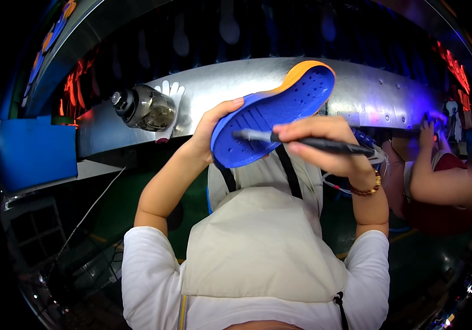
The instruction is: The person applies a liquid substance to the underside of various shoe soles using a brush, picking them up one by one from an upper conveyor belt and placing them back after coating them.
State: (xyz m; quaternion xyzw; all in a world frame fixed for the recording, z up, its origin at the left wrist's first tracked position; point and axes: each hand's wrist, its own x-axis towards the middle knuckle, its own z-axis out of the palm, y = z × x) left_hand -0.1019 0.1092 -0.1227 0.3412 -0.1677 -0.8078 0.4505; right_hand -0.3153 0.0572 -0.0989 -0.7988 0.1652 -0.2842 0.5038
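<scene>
A blue shoe insole [285,107] with an orange edge is held up in front of me, its perforated, ribbed face toward me. My left hand [214,124] is closed on its near left end, thumb along the rim. In my right hand [332,140] is a brush [307,142] with a dark handle; its pale, motion-blurred head lies over the insole's lower left part, seemingly touching it. The insole's surface looks wet and shiny.
On the metal ledge [214,77] ahead lie a dark transparent jar with a black lid [151,107] and a white glove [176,99]. Insole shapes hang in the dark behind. A blue box [38,151] stands left; a co-worker's arm [439,181] is at right.
</scene>
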